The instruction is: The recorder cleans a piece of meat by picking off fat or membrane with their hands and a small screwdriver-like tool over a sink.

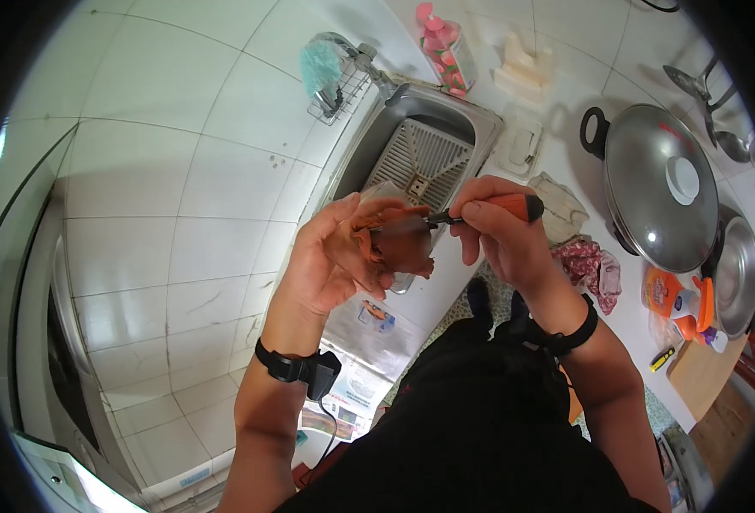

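My left hand (319, 261) is closed around a reddish-brown piece (405, 246) with ragged, ruffled edges. Its middle is smeared, and I cannot tell its kind. A clear film or bag edge shows behind it. Between the thumb and fingers of my right hand (504, 227) is a screwdriver-like tool (514, 206) with an orange and black handle and a thin dark shaft. The shaft points left and reaches the brown piece; its tip is hard to make out. Both hands are raised over the near end of the metal sink (490, 128).
A grooved tray (411, 158) lies in the sink, near the tap (379, 79). A pink pump bottle (446, 51) stands behind. On the right counter are a lidded wok (651, 188), a red patterned cloth (589, 272), an orange-labelled bottle (672, 295) and a yellow-black tool (662, 359). Newspaper (356, 385) lies nearer me.
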